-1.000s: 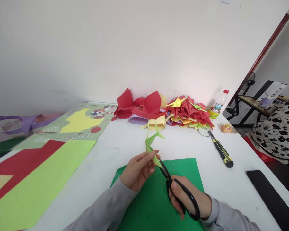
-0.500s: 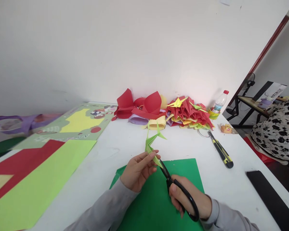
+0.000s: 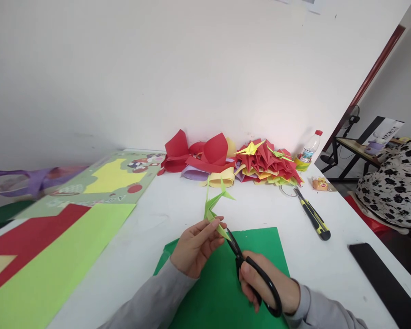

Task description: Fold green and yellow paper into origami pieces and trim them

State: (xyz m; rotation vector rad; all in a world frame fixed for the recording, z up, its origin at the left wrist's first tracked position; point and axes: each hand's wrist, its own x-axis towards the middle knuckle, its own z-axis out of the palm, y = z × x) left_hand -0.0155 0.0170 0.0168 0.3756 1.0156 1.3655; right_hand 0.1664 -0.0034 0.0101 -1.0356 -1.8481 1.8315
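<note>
Pinched in the fingers of my left hand [image 3: 199, 246] is a light green folded-paper crane [image 3: 212, 205], its thin points sticking up and one point reaching down to the right. My right hand [image 3: 269, 283] grips black-handled scissors [image 3: 239, 256] by their loops. The blades touch or lie right beside the crane's lower right point; whether they are cutting into it I cannot tell. Beneath both hands lies a dark green sheet of paper [image 3: 222, 292] on the white table.
Red paper shapes [image 3: 212, 153] and a heap of folded red cranes [image 3: 265, 160] sit against the wall. A utility knife [image 3: 313, 214], a wrapped snack [image 3: 319, 184], a bottle [image 3: 310, 147] and a black strip [image 3: 380, 276] lie rightward. Coloured sheets [image 3: 78, 246] cover the left.
My view has shifted slightly. Both hands keep nearly the same position, with the crane still in the left and the scissor blades still at its lower point.
</note>
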